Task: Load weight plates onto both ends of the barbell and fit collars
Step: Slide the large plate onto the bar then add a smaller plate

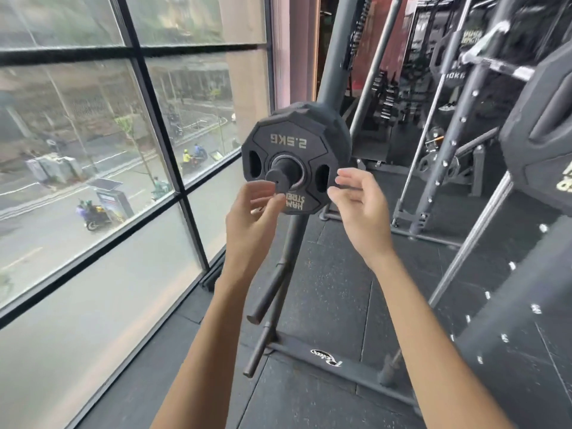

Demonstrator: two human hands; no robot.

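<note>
Left hand [255, 209] and right hand [360, 205] flank the plate [288, 140], loose and empty — best to grip both edges and slide it straight off.

Soft daylight enters through the window [93, 150] at left — right-hand edges blurred, straight lines bowed.

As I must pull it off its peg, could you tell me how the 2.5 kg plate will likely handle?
Marked 2.5KG, the 2.5 kg plate is probably light, likely a one-hand lift. Its matte, rubber-looking face and grip slots suggest little slipping. The faceted rim makes rolling unlikely; it seems stiff, not fragile.
</note>
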